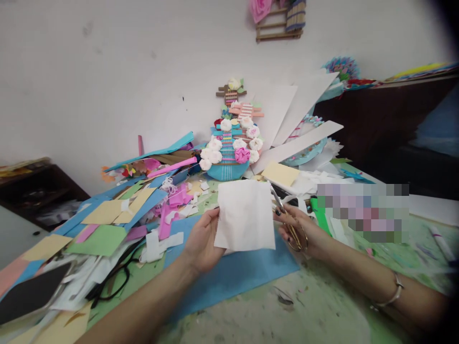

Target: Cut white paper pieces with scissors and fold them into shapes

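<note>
A white paper square (245, 216) is held up in front of me, its left edge pinched by my left hand (205, 239). The fingers of that hand are partly hidden behind the sheet. My right hand (299, 231) is closed round the gold handles of a pair of scissors (294, 234), whose blades point up and away beside the sheet's right edge. Below the sheet, a blue paper sheet (236, 284) lies on the table. Small white paper strips (161, 244) are to the left of my left hand.
A blue paper lute (227, 167) with white paper flowers leans against the wall. Coloured paper scraps (100, 239) are heaped on the left, near a dark tablet or phone (34, 291). White boards (301, 143) lean behind on the right. A pen (442, 243) lies far right.
</note>
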`<state>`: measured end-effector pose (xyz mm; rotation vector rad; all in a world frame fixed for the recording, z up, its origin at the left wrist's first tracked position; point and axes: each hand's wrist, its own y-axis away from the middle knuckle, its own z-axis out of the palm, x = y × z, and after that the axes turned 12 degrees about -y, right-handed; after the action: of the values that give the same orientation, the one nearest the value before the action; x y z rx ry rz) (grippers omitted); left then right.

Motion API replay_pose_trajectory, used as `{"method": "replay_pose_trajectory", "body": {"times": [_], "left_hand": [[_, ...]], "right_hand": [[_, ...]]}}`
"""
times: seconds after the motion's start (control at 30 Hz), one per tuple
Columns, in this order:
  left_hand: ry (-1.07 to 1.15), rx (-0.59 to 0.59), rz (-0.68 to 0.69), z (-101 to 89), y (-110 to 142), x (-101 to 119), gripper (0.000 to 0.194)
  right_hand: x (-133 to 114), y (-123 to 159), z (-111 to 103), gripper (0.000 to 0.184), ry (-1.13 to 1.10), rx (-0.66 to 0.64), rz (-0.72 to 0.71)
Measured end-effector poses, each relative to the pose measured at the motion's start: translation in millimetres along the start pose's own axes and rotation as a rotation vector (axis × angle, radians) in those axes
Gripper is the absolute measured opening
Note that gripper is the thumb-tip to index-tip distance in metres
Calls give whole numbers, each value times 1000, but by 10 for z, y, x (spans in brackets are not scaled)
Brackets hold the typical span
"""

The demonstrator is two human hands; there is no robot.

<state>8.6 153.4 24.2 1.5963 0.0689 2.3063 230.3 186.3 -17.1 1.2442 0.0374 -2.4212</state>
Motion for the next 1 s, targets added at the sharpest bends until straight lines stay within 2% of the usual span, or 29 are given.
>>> {"method": "replay_pose_trajectory", "body": {"times": [0.17, 0.37, 0.43, 0.5, 0.6, 0.7, 0.77, 0.8, 0.87, 0.93, 1.0], "left_hand": [[-4, 31, -53, 43, -8, -152, 35], [156, 79, -53, 39, 16, -310, 20], [234, 23, -29, 8, 47, -299, 18], [305, -85, 3, -41, 72, -265, 19], [339, -221, -27, -114, 67, -212, 34], [243, -325, -156, -160, -8, -197, 62], [122, -391, -219, -178, -73, -201, 73], [40, -407, -240, -181, -100, -201, 70], [-187, -400, -256, -172, -130, -184, 52], [-434, -381, -242, -137, -129, -140, 34], [-592, -358, -204, -92, -109, -76, 24]], "right_hand": [[82, 33, 25, 40, -6, -187, 5], [86, 42, 50, 43, 55, -158, -47], [54, 54, 63, 43, 90, -152, -66], [21, 76, 74, 40, 114, -173, -79], [-9, 119, 87, 35, 147, -216, -38], [-4, 164, 109, 35, 224, -263, 47], [15, 190, 134, 35, 304, -298, 104], [28, 203, 150, 34, 346, -305, 126], [54, 226, 181, 34, 411, -296, 150], [75, 243, 206, 36, 441, -277, 160], [80, 250, 216, 37, 445, -271, 168]]}}
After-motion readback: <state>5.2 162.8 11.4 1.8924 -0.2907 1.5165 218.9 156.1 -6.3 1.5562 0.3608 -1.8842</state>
